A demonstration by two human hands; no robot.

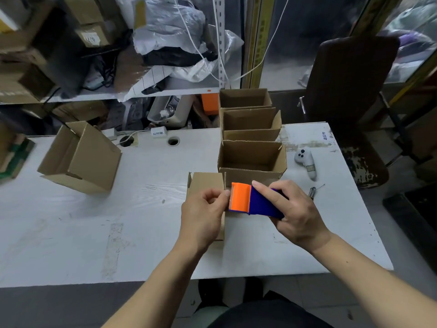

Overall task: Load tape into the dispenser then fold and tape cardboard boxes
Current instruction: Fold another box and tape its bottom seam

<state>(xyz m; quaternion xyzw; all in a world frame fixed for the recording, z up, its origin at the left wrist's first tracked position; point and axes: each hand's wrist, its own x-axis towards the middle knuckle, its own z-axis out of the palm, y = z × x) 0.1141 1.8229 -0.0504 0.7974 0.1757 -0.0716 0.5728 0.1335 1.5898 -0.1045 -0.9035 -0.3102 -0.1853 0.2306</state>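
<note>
My right hand (292, 210) grips a tape dispenser (250, 201) with a blue body and an orange toothed front, held above the white table (94, 228). My left hand (204, 214) pinches at the dispenser's serrated edge with thumb and forefinger; whether tape is between the fingers I cannot tell. Under my left hand lies a small cardboard box (205, 183) with its flaps shut. Just behind it stands an open cardboard box (251, 159), and two more open boxes (250, 121) line up behind that.
Another open box (80, 157) lies tipped on its side at the left. A white controller (306, 162) and a small metal tool (312, 192) rest on the right of the table. A dark chair (350, 91) stands at the far right. Cluttered shelves fill the back.
</note>
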